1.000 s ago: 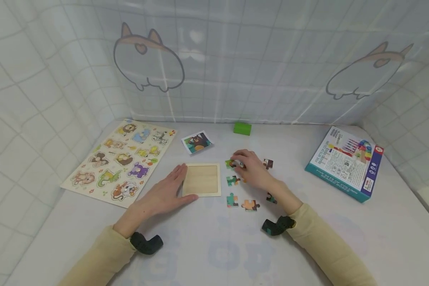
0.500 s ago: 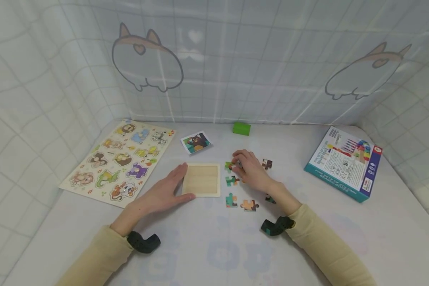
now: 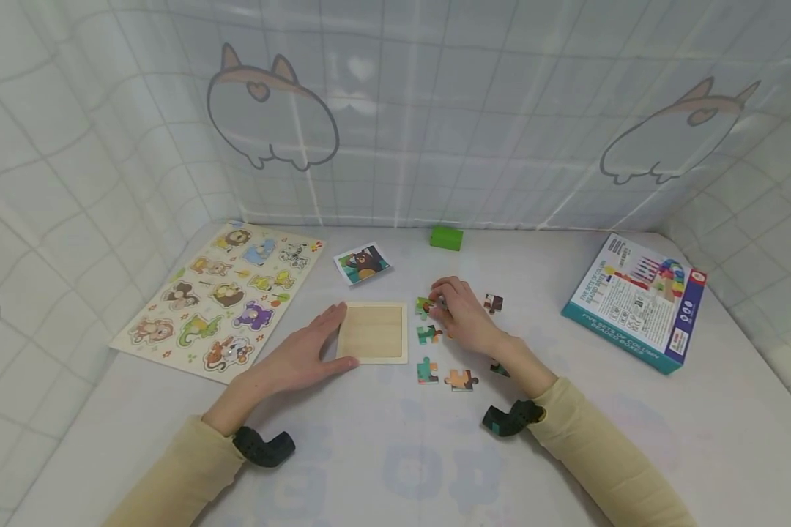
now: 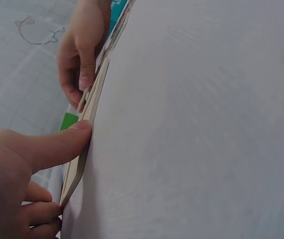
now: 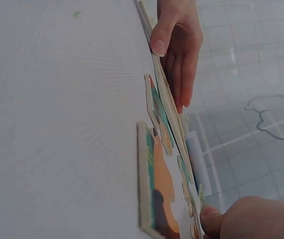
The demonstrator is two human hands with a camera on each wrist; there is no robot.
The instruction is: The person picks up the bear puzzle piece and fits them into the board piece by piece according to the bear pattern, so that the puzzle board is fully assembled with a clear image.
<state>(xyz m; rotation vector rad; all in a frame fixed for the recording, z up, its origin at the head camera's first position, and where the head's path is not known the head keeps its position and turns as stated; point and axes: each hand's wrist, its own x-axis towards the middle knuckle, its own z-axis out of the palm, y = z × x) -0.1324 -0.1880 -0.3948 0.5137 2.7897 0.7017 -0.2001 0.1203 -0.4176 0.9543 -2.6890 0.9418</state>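
My left hand (image 3: 303, 353) lies at the left side of a square, shallow wooden puzzle tray (image 3: 405, 333). Its fingers stretch along the left edge, and the thumb touches the near edge, as the left wrist view also shows. To the right of the tray, my right hand (image 3: 464, 315) pinches a jigsaw piece (image 3: 425, 306) with green on it between thumb and fingers, low over the table. Other pieces lie around that hand: a teal one (image 3: 428, 371), an orange one (image 3: 461, 380) and a dark brown one (image 3: 494, 302) among them. The hand and forearm partly cover some pieces.
Behind the tray lies a picture card (image 3: 363, 262) with a bear. A green block (image 3: 446, 238) stands near the back wall. An animal puzzle board (image 3: 283, 298) lies at the left, and a teal and purple toy box (image 3: 639, 300) at the right.
The left thumb has slid slightly left along the tray's near edge. My right hand stays at the same piece, with almost no movement.
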